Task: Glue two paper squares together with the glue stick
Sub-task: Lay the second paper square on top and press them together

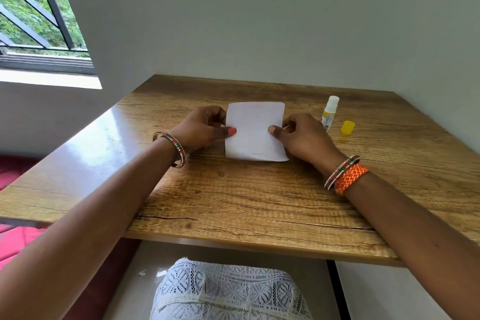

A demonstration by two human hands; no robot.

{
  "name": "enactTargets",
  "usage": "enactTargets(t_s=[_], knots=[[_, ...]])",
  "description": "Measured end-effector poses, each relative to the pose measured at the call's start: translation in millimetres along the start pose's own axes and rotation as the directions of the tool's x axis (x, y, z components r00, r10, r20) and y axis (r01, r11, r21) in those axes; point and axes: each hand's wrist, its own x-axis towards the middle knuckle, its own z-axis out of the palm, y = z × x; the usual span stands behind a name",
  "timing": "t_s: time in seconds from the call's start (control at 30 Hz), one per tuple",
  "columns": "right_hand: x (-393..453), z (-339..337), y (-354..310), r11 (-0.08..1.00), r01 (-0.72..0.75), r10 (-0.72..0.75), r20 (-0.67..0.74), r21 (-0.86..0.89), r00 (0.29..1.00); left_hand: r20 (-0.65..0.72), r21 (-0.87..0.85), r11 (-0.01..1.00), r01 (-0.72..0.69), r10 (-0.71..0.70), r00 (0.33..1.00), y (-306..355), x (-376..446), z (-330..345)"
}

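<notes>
A white paper square [254,130] is held just above the wooden table [259,202], tilted toward me. My left hand [205,128] pinches its left edge with the thumb on top. My right hand [304,138] pinches its right edge the same way. Whether one sheet or two lie together I cannot tell. The glue stick [329,113] stands upright and uncapped just right of my right hand. Its yellow cap [348,128] lies on the table beside it.
The table fits into a corner, with grey walls behind and at the right. A barred window [39,15] is at the upper left. A red cushion [15,215] lies below the table's left edge.
</notes>
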Motion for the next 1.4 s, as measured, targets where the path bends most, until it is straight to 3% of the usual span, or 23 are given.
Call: enactTargets(t_s=[0.13, 0.33, 0.47, 0.6, 0.7, 0.77, 0.8, 0.97, 1.1, 1.23, 1.4], knots=[[1.4, -2.6, 0.7, 0.942, -0.046, 0.036, 0.035, 0.332, 0.999, 0.012, 0.042, 0.999, -0.015, 0.015, 1.0, -0.3, -0.6, -0.4], [1.4, -0.9, 1.1, 0.972, 0.026, -0.031, 0.018, 0.232, 0.999, 0.003, 0.093, 0.996, 0.01, -0.01, 1.0, 0.0, 0.4, 4.9], [3.0, -3.5, -3.8, 0.904, -0.01, 0.024, -0.028, 0.428, 0.999, -0.017, -0.034, 0.997, 0.076, -0.076, 0.997, 4.5, -1.4, 3.0], [2.9, -11.7, -6.8, 0.84, -0.016, 0.069, -0.077, 0.543, 0.995, 0.038, -0.03, 0.999, -0.019, 0.02, 0.999, 7.2, -6.7, -2.7], [2.6, -13.9, -4.1, 0.838, -0.087, 0.131, -0.044, 0.539, 0.99, 0.172, 0.315, 0.932, -0.18, 0.13, 0.976, 0.4, -6.0, -6.6], [2.3, -14.2, -1.3, 0.858, -0.134, 0.16, -0.011, 0.496, 0.987, 0.247, 0.558, 0.807, -0.192, 0.059, 0.967, -6.9, -3.5, -6.5], [1.8, -14.2, -0.5, 0.869, -0.153, 0.169, 0.009, 0.47, 0.986, 0.252, 0.581, 0.795, -0.173, 0.026, 0.967, -8.2, -3.1, -5.9], [-2.7, -11.9, -0.3, 0.891, -0.212, 0.184, 0.108, 0.402, 0.977, 0.166, 0.37, 0.918, -0.141, 0.084, 0.983, -7.6, -1.4, -11.1], [-7.7, -12.7, -2.4, 0.908, -0.216, 0.173, 0.146, 0.36, 0.974, 0.166, 0.493, 0.866, -0.08, -0.003, 0.986, -11.7, 1.1, -10.5], [-11.3, -12.0, -4.8, 0.897, -0.245, 0.191, 0.176, 0.369, 0.966, 0.177, 0.442, 0.894, -0.077, -0.002, 0.984, -11.5, 0.0, -10.0], [-10.7, -9.6, -5.2, 0.893, -0.253, 0.2, 0.176, 0.372, 0.964, 0.125, 0.547, 0.837, 0.002, -0.084, 0.989, -12.7, 1.3, -10.0]])
